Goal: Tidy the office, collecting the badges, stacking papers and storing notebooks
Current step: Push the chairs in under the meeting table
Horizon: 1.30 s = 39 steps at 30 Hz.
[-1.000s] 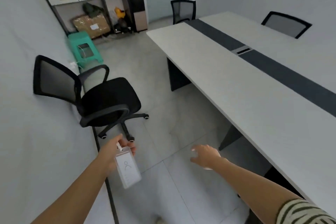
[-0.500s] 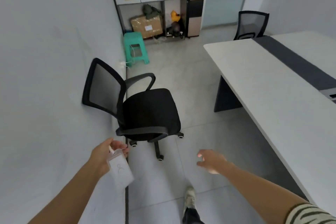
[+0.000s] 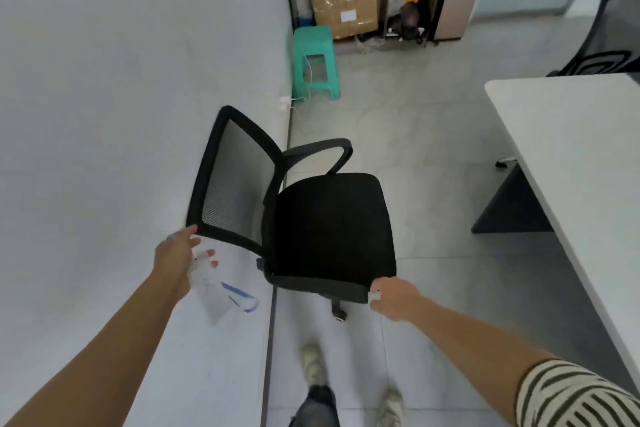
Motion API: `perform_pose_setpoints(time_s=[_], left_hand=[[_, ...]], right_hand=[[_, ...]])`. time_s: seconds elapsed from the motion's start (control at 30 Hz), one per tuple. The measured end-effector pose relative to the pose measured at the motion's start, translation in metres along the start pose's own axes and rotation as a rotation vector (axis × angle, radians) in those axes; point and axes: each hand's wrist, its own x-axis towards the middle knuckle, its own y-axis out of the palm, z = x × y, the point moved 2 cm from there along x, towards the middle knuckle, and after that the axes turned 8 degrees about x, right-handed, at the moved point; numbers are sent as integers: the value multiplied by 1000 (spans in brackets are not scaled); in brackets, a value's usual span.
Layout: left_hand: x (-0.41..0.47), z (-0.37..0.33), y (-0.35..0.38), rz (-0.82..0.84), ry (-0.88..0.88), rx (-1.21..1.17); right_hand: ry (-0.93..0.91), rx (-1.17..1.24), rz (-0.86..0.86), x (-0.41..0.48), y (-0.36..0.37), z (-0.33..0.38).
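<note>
My left hand (image 3: 178, 258) holds a clear plastic badge (image 3: 213, 291) by its top clip, and the badge hangs down beside the wall with a blue lanyard loop trailing from it. The hand is right at the lower corner of the black mesh back of an office chair (image 3: 304, 218). My right hand (image 3: 393, 298) touches the front right corner of the chair's seat, fingers curled against its edge. No papers or notebooks are in view.
The chair stands against the white wall (image 3: 121, 114) on the left. A long white table (image 3: 581, 163) fills the right side. Farther off are a green plastic stool (image 3: 315, 59), a shelf unit with a cardboard box (image 3: 344, 12), and another black chair (image 3: 613, 42).
I have stepped closer to the chair and the view has turned left and down. My right hand has reached the seat's front corner, and my left hand with the badge has risen to the backrest.
</note>
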Motion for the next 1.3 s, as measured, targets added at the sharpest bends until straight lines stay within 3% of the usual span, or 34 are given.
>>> perform_pose_setpoints(time_s=[0.13,0.27,0.47,0.63,0.8,1.03,1.3], left_hand=[[63,-31,11,-61,144,294],[126,-54,29,-74,180,532],[173,-72,79,11,154,623],[192,-70,76,-31,342,819],[194,-65,81,-19,348,806],[169,-76,86,-47,90,435],[105,-61,118,113,-255,427]], right_hand=[[37,10,18,44,-2,23],[111,32,86,94,8,43],[161,63,113,155,35,55],[175,86,179,179,72,40],[217,108,85,184,86,19],[308,103,26,156,85,-41],[370,-5,60,83,89,-122]])
